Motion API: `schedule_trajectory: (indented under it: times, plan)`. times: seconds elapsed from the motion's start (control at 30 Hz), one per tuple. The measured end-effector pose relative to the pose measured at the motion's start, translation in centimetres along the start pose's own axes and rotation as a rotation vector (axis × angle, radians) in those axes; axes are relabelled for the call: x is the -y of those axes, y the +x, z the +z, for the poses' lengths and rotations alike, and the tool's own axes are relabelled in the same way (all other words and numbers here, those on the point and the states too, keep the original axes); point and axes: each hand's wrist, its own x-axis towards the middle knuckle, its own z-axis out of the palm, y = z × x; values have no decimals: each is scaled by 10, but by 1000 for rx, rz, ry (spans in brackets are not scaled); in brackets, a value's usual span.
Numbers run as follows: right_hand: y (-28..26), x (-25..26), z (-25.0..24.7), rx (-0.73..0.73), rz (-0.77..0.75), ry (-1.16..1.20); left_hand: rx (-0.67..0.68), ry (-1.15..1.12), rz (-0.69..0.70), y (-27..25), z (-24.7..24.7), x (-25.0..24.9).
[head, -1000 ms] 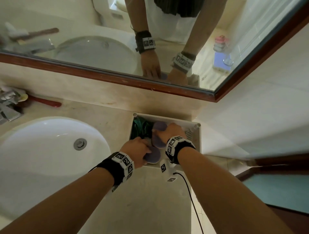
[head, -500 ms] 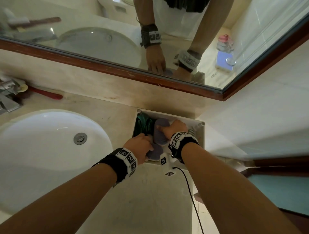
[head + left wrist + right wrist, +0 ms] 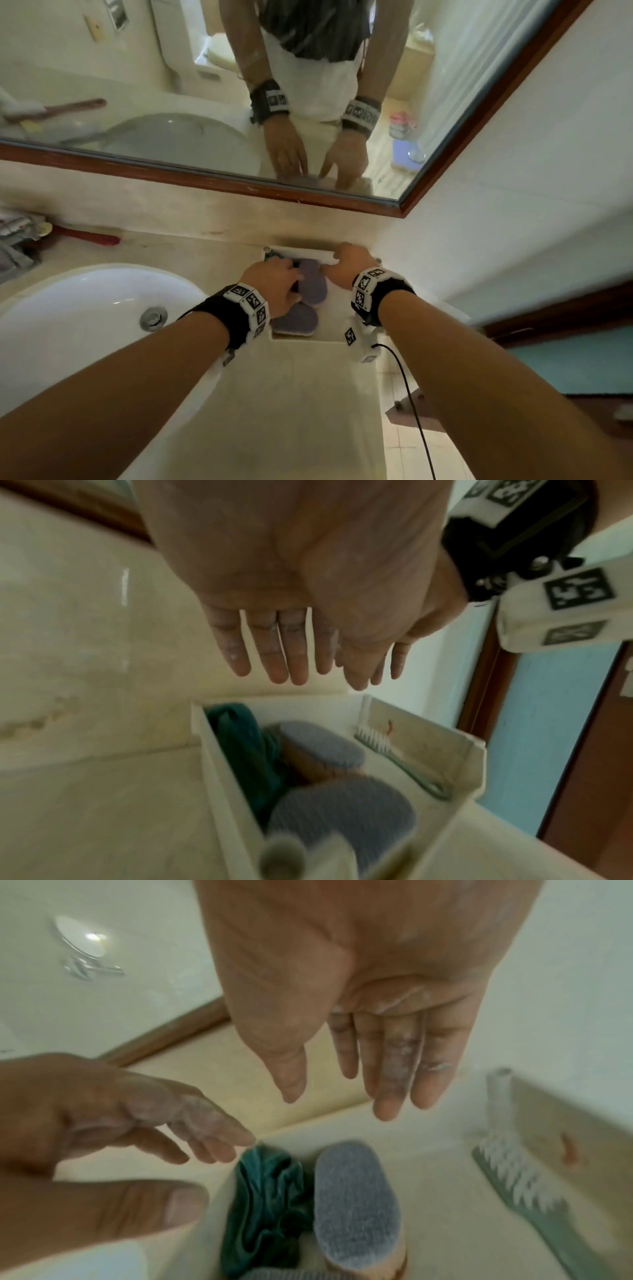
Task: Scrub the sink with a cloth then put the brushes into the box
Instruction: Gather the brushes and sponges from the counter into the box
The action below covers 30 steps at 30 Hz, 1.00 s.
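Both hands are hovering over the box at the table's far right corner — left hand and right hand with fingers spread, gripping nothing. The brushes are lying inside beside a green cloth; a careless nudge might be tipping the upper brush out.

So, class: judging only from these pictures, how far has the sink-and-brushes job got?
Looks done: the teal cloth, two grey scrub brushes and a thin green brush lie inside the box. In hand: nothing; the left hand and right hand hover open over it. Possibly left: a red-handled item beside the sink. Whether the scrubbing was thorough cannot be judged.
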Motion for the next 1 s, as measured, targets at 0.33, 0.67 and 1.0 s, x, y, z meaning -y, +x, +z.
schedule_trajectory:
  times: [0.33, 0.67, 1.0]
  plan:
    - [-103, 19, -118, -284, -193, -189, -221, 9, -76, -36, -136, -7]
    - [-189, 66, -230, -614, -488, -176, -543, 102, -271, -156, -257, -30]
    - [-259, 157, -245, -696, -764, -172, -652, 181, -474, -292, -313, -36]
